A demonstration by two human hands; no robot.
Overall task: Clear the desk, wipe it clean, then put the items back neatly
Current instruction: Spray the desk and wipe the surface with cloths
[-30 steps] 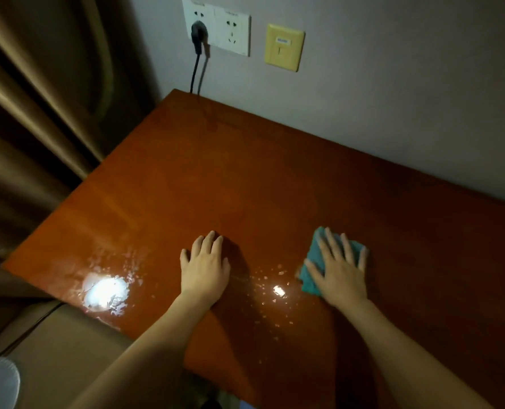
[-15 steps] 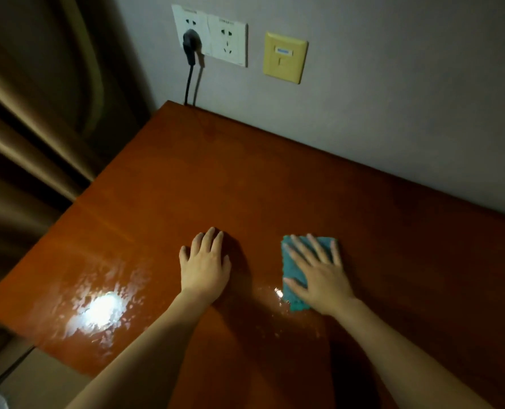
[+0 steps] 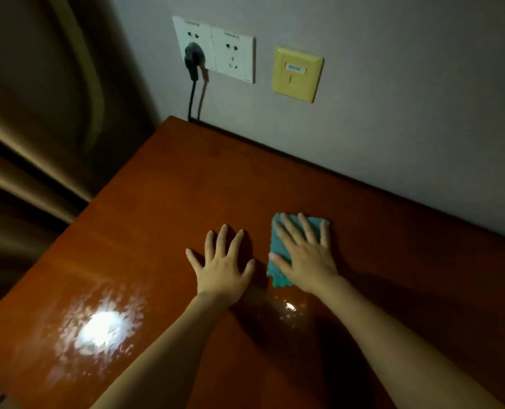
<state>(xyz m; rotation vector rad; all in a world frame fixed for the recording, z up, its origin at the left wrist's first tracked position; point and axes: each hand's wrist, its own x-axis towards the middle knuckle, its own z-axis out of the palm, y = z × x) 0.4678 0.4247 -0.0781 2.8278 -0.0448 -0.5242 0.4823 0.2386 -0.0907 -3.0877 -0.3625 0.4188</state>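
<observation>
The red-brown wooden desk (image 3: pixel 171 208) fills the lower part of the head view and has nothing on it but a teal cloth (image 3: pixel 278 252). My right hand (image 3: pixel 304 258) lies flat on the cloth with straight, spread fingers, pressing it onto the desk. Just left of it, my left hand (image 3: pixel 223 265) rests flat on the bare wood, fingers spread. Wet streaks shine on the desk near the front left (image 3: pixel 100 329) and just below the cloth.
The desk stands against a grey wall with a white double socket (image 3: pixel 230 54), a black plug with cable (image 3: pixel 193 63) and a yellow wall plate (image 3: pixel 297 73). Brown curtains (image 3: pixel 39 128) hang beside the desk's left edge.
My right hand has slid the cloth to the left, closer to my left hand, and a little toward the wall. My left hand stays in place, fingers now wider apart.
</observation>
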